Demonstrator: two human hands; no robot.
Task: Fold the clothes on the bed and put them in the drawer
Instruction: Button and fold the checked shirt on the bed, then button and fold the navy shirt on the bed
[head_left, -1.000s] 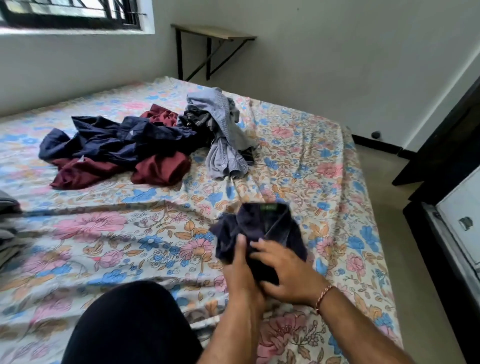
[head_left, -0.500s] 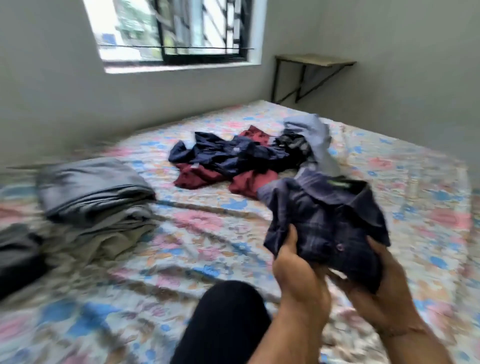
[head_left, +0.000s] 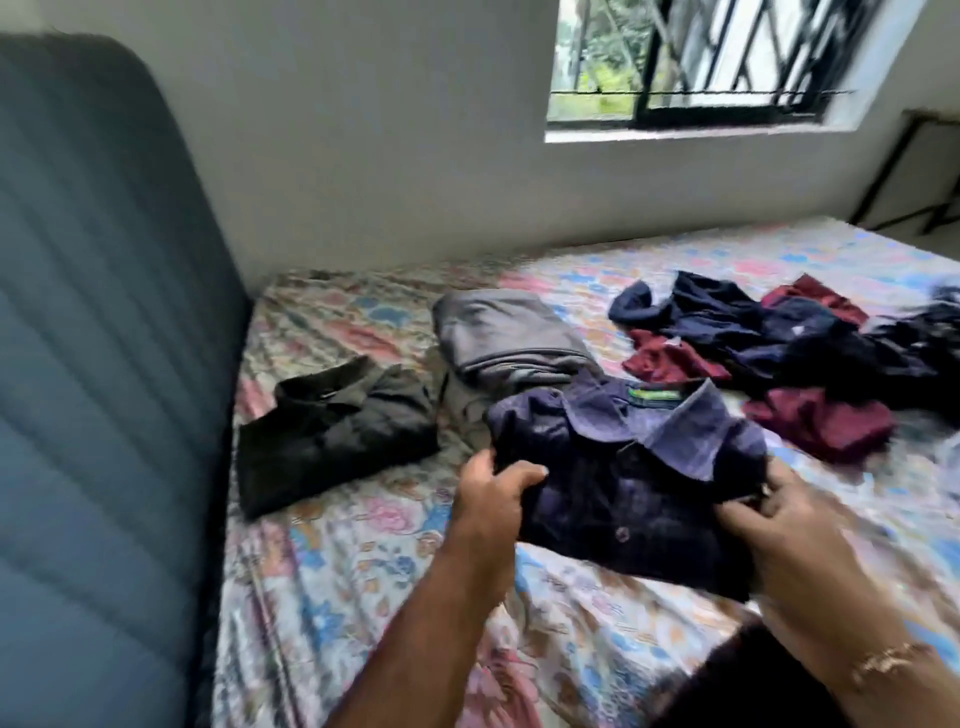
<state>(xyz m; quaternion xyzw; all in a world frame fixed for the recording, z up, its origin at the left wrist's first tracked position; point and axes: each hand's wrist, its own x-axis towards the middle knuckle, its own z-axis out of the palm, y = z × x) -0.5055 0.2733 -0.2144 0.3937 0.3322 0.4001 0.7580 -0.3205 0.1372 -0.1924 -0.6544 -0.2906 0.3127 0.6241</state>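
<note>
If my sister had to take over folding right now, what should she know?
Left hand and right hand both grip the folded dark purple checked shirt, held over the floral bedsheet.
Done: folded black shirt and folded grey clothes lie near the headboard.
Left: set this shirt down, fold the navy and maroon heap, then put all in the drawer, which isn't in view.

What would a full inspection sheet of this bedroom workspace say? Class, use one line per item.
Surface: bed with floral sheet, wrinkled.
Job's things: folded navy shirt held above the sheet; folded black shirt and grey stack lying on it.
Clutter: unfolded pile of navy and maroon clothes at right.
Hands: left hand and right hand each grip a side of the navy shirt.
Cables: nothing seen.
Surroundings: padded headboard, barred window, wall shelf; no drawer in view.
</note>
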